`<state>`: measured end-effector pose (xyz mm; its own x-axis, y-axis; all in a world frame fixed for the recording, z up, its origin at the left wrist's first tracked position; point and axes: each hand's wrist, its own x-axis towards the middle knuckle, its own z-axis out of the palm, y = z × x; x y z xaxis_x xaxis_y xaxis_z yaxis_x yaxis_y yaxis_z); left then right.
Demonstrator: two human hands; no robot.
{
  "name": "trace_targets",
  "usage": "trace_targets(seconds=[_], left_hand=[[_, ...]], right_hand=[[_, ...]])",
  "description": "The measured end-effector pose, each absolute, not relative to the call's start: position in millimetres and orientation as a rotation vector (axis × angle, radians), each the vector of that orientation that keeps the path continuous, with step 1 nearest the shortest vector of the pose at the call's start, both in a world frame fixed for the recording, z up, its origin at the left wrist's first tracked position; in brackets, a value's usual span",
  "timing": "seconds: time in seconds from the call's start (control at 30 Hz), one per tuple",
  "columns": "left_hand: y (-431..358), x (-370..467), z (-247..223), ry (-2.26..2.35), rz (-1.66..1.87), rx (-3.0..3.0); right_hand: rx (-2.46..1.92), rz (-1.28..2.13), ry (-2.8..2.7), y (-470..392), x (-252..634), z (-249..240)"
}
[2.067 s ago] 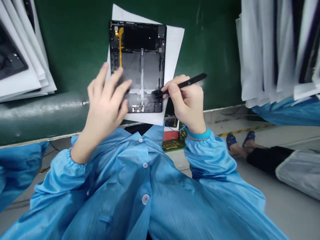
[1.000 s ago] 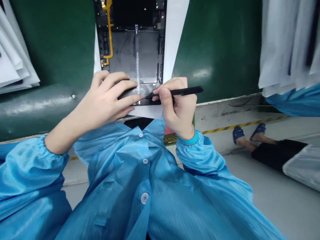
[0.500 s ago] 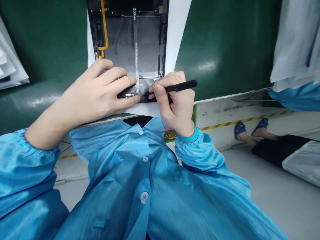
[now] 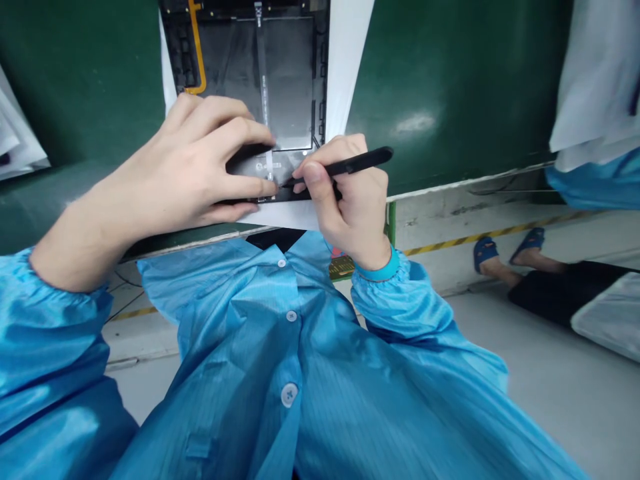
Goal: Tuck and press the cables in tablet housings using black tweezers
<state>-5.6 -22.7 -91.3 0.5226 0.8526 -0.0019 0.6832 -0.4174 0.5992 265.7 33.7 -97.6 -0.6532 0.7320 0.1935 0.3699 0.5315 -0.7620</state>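
Observation:
An opened tablet-like device with a dark inside lies at the bench's near edge. A thin grey ribbon cable runs down its middle, and an orange flex cable curves along its left side. My left hand rests over the lower left part, fingers apart, one fingertip pressing beside the cable's lower end. In my right hand is a slim black pen-shaped tool, gripped between thumb and fingers. Its thin tip points at the cable's lower end, close to my left fingertip; I cannot tell whether it touches.
White paper lies under the device on the green bench mat. Stacked white sheets are at left, and white wrapped material hangs at right. A person's legs in blue slippers show beyond the bench edge.
My left hand has shifted over the device's lower edge, its fingers spread wider and the thumb lower, covering a small part seen before. The device sits slightly higher and further left in view.

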Motion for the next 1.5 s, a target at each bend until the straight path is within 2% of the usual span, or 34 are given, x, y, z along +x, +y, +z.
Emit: trace_targets(seconds=[0.27,0.53,0.83,1.2,1.5], left_hand=[[-14.4,-5.7,-90.4,1.238,0.406,2.048],[-14.9,-3.6,-84.4,1.219,0.423,2.113],[-9.5,-0.7,-71.0,1.164,0.274,2.244],[-6.1,-0.2,-72.6,1.192,0.405,2.069],[-8.5,-2.6,-68.8,1.162,0.336,2.214]], right_hand=[[-0.957,1.007,-2.235,30.8,265.6,-95.9],[-0.900,0.923,-2.270,32.6,265.3,-94.7],[-0.874,0.871,-2.256,30.7,264.5,-91.7],[-0.922,0.933,-2.307,31.9,264.7,-94.6],[-0.849,0.859,-2.262,33.0,263.6,-98.0]])
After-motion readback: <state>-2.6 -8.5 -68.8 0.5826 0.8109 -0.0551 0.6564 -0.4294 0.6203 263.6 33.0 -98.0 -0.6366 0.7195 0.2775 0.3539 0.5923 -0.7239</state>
